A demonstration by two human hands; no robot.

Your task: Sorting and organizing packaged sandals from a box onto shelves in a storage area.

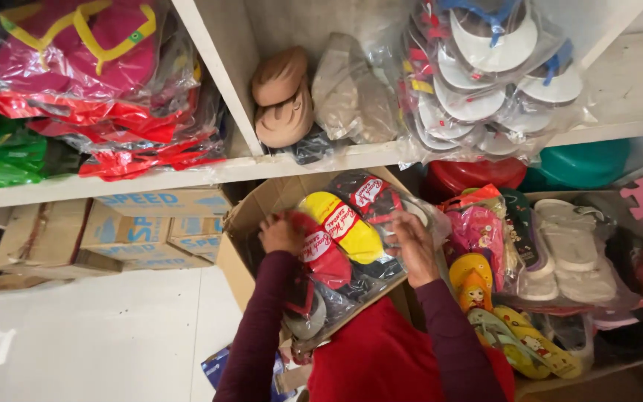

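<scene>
Both my hands hold a clear plastic bag of flip-flops (344, 231) over an open cardboard box (241, 223) below the shelf. The bag shows red, yellow and black soles with paper labels. My left hand (280, 232) grips the bag's left end by the red sole. My right hand (413, 240) grips its right side. Both sleeves are dark maroon, and a red garment (381, 357) lies under my arms.
A white shelf (210, 175) above holds bagged pink, red and green sandals, tan slippers (283, 97) and white flip-flops (485, 74). Stacked cardboard cartons (135, 231) stand at left. More bagged sandals, white (571, 249) and yellow (474, 286), lie at right. White floor (91, 335) is lower left.
</scene>
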